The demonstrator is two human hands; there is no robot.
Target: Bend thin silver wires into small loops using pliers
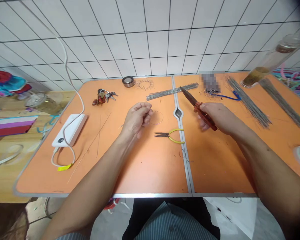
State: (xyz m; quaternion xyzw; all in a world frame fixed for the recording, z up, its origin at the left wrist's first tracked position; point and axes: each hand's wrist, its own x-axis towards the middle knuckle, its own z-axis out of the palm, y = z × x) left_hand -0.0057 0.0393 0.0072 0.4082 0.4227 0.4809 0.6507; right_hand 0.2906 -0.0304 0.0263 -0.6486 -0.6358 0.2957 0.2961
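My left hand [139, 118] is closed in a pinch on a thin wire [162, 117], which curves out from the fingertips as a small loop. Wrapped in my right hand [215, 115] are red-handled long-nose pliers [188, 96], their dark jaws pointing up and left above the table. Between the hands, smaller pliers [173, 136] with yellow handles lie with handles spread, across the table's seam. A bundle of straight grey wires [172, 91] lies behind them. Farther back sits a ring of twisted thin wire [144, 84] beside a roll of black tape [128, 81].
On the left are keys [105, 96] and a white power bank [69, 130] with a cable. More wire bundles [250, 103] and a tilted-looking clear bottle [261, 73] with brownish liquid stand or lie at right. A tiled wall [157, 40] borders the orange table [152, 173].
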